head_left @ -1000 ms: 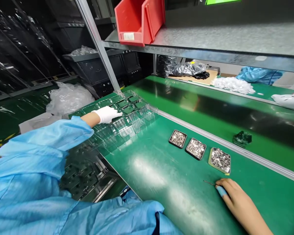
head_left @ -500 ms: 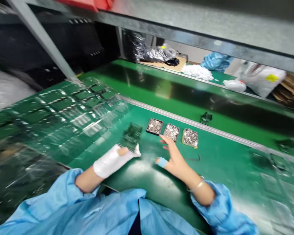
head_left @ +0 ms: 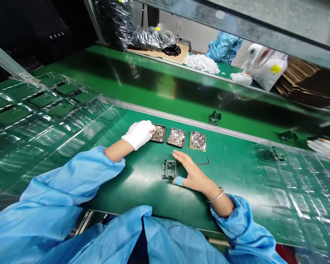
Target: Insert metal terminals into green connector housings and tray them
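My left hand, in a white glove with bare fingertips, reaches to the left tray of small metal parts. Its fingers are pressed together at the tray's left side, and whatever they pinch is hidden. A dark green circuit board assembly lies on the green bench top. Beside its right edge is my right hand, thumb and fingers apart, with blue tape round the thumb. The thumb tip is close to the assembly's lower right corner; I cannot tell whether it touches.
Two more trays of metal parts, a middle one and a right one, sit in the row. A hex key lies behind my right hand. Clear plastic trays flank both sides. Another assembly rests beyond the rail; a gloved hand shows far right.
My left hand has let go of the circuit board assembly, now on the bench, and moved to the left tray. My right hand keeps a similar pose. The view has shifted.
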`<control>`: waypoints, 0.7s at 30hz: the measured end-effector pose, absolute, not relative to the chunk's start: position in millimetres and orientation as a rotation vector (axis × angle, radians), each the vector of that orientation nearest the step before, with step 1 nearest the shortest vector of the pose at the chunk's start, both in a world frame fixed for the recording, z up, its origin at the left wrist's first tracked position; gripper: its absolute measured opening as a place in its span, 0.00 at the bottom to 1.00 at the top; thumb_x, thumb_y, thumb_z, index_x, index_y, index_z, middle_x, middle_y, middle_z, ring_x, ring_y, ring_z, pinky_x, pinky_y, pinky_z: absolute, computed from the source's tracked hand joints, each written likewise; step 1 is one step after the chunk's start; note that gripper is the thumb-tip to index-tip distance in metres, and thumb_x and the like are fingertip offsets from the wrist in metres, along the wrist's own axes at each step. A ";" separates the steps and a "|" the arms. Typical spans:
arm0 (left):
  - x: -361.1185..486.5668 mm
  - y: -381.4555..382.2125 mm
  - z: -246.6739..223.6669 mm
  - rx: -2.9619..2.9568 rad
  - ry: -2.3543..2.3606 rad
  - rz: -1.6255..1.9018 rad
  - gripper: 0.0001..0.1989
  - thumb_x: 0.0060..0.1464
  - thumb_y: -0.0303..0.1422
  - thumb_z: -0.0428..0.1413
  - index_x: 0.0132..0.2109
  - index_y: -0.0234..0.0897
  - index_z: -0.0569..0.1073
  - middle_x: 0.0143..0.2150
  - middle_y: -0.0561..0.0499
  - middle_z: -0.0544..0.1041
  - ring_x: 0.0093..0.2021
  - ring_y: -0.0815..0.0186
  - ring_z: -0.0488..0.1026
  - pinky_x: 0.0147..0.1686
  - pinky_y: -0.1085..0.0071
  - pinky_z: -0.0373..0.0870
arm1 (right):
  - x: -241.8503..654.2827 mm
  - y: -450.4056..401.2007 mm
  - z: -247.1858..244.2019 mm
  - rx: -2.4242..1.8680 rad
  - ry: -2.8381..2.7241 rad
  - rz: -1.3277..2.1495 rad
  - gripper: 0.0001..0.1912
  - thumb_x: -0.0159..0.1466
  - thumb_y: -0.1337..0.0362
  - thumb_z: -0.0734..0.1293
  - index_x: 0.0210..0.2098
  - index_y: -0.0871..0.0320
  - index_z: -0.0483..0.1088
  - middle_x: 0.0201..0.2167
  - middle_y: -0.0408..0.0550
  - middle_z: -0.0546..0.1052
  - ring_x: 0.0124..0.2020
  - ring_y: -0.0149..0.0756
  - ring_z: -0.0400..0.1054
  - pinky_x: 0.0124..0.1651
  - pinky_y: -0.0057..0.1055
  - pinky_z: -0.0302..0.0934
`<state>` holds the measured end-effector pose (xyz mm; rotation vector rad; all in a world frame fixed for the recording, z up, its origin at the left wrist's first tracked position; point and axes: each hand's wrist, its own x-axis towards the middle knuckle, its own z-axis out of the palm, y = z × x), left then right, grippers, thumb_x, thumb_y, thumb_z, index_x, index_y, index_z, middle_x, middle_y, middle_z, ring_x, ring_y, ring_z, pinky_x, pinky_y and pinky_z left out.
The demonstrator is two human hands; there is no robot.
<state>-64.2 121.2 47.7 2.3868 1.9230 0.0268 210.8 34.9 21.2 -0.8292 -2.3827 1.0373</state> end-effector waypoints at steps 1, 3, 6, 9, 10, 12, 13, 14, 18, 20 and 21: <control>-59.4 127.4 45.8 2.399 1.913 -0.017 0.13 0.56 0.31 0.48 0.36 0.37 0.77 0.40 0.42 0.75 0.42 0.56 0.73 0.39 0.65 0.65 | 212.0 34.5 20.8 -0.846 -2.334 1.004 0.40 0.61 0.52 0.69 0.68 0.50 0.49 0.67 0.58 0.55 0.69 0.47 0.50 0.69 0.52 0.48; -52.3 134.7 41.5 2.399 1.899 -0.050 0.12 0.55 0.31 0.49 0.36 0.36 0.78 0.40 0.42 0.76 0.42 0.56 0.74 0.39 0.65 0.65 | 214.7 33.7 19.6 -0.874 -2.263 0.956 0.34 0.64 0.54 0.66 0.66 0.51 0.52 0.65 0.58 0.58 0.67 0.46 0.53 0.68 0.52 0.51; -49.4 138.0 36.6 2.378 1.910 -0.072 0.12 0.53 0.30 0.50 0.35 0.35 0.78 0.40 0.40 0.76 0.42 0.54 0.74 0.39 0.64 0.66 | 217.8 32.9 17.0 -0.884 -2.238 0.931 0.30 0.66 0.57 0.65 0.65 0.51 0.55 0.64 0.58 0.61 0.66 0.45 0.56 0.67 0.50 0.53; -53.1 139.8 33.7 2.344 1.926 -0.040 0.13 0.54 0.31 0.48 0.35 0.33 0.78 0.39 0.39 0.76 0.42 0.52 0.74 0.38 0.63 0.66 | 218.6 33.2 15.1 -0.888 -2.220 0.912 0.27 0.66 0.58 0.65 0.63 0.52 0.57 0.63 0.57 0.62 0.65 0.44 0.57 0.66 0.49 0.55; -55.4 140.6 33.1 2.330 1.927 -0.016 0.14 0.54 0.31 0.47 0.35 0.33 0.77 0.39 0.39 0.76 0.42 0.52 0.74 0.38 0.63 0.66 | 218.6 33.5 14.7 -0.892 -2.209 0.903 0.26 0.66 0.59 0.65 0.63 0.52 0.58 0.62 0.57 0.63 0.65 0.44 0.58 0.66 0.48 0.56; -60.6 141.6 33.5 2.301 1.920 0.051 0.15 0.55 0.33 0.46 0.35 0.34 0.77 0.39 0.40 0.76 0.42 0.53 0.74 0.38 0.64 0.67 | 218.9 34.5 14.5 -0.900 -2.188 0.883 0.25 0.66 0.59 0.64 0.62 0.52 0.59 0.61 0.57 0.64 0.64 0.43 0.59 0.65 0.48 0.57; -63.0 141.1 34.9 2.296 1.916 0.080 0.16 0.56 0.34 0.45 0.36 0.35 0.77 0.39 0.41 0.76 0.42 0.54 0.74 0.39 0.64 0.67 | 219.1 35.1 14.6 -0.904 -2.179 0.871 0.24 0.66 0.59 0.64 0.61 0.53 0.60 0.60 0.57 0.65 0.63 0.44 0.60 0.64 0.48 0.58; -64.6 139.1 37.1 2.280 1.905 0.132 0.16 0.56 0.36 0.45 0.36 0.35 0.76 0.38 0.42 0.77 0.42 0.55 0.74 0.39 0.65 0.68 | 219.2 35.7 14.9 -0.907 -2.170 0.858 0.23 0.66 0.60 0.64 0.60 0.53 0.60 0.60 0.57 0.66 0.62 0.44 0.61 0.63 0.48 0.59; -54.0 110.1 52.7 1.887 1.650 0.687 0.16 0.55 0.42 0.46 0.32 0.35 0.71 0.29 0.48 0.74 0.30 0.63 0.70 0.30 0.70 0.67 | 213.9 35.9 19.7 -0.970 -2.042 0.820 0.17 0.66 0.62 0.63 0.55 0.54 0.65 0.50 0.55 0.72 0.53 0.41 0.68 0.57 0.44 0.64; -37.6 85.5 60.2 1.629 1.419 0.866 0.15 0.53 0.44 0.49 0.29 0.36 0.68 0.24 0.52 0.70 0.24 0.67 0.65 0.25 0.72 0.64 | 205.0 33.8 23.3 -0.977 -1.913 0.902 0.15 0.66 0.63 0.63 0.52 0.54 0.65 0.46 0.52 0.73 0.47 0.37 0.71 0.53 0.41 0.66; -28.2 73.0 63.2 1.573 1.339 0.881 0.15 0.53 0.44 0.50 0.28 0.37 0.67 0.24 0.53 0.68 0.23 0.69 0.64 0.24 0.73 0.63 | 199.2 32.4 24.8 -0.961 -1.843 0.988 0.14 0.66 0.62 0.63 0.51 0.54 0.65 0.45 0.51 0.74 0.45 0.36 0.71 0.52 0.39 0.66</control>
